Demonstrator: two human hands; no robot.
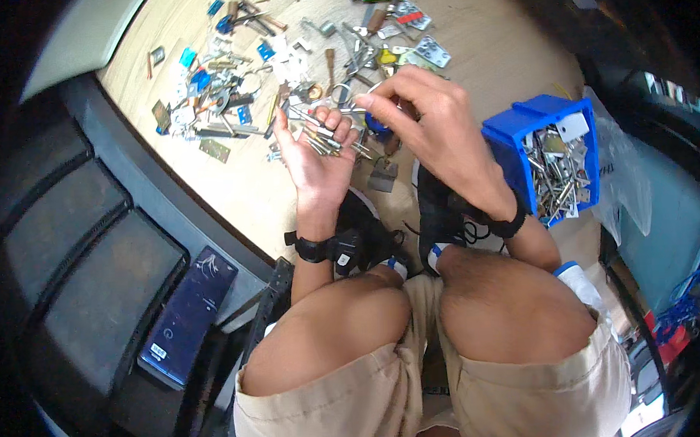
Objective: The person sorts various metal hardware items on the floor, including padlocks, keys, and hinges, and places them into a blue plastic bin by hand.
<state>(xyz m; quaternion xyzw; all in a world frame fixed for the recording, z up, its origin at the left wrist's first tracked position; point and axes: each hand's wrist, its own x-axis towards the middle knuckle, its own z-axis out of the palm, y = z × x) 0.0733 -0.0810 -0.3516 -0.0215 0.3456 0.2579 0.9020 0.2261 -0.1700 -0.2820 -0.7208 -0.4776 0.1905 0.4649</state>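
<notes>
My left hand [322, 161] is palm up, its fingers curled around several thin metal pins or bolts [323, 139]. Just to the right, my right hand [434, 127] is held palm down with thumb and forefinger close together by the end of a thin metal piece; whether they grip it I cannot tell. Beyond both hands, mixed metal hardware lies spread over the wooden board: a yellow-headed piece [387, 57], a perforated metal plate [432, 51], a brown screw or bolt [330, 64] and small blue parts [201, 80]. A grey metal block [382, 175] lies near my shoes.
At the right stands a blue plastic bin [501, 131] holding loose metal hardware, with a clear plastic bag [620, 171] beside it. A dark blue phone [188, 319] rests at the lower left, beside black ridged panels [93, 241]. My black shoes [356, 218] are below my hands.
</notes>
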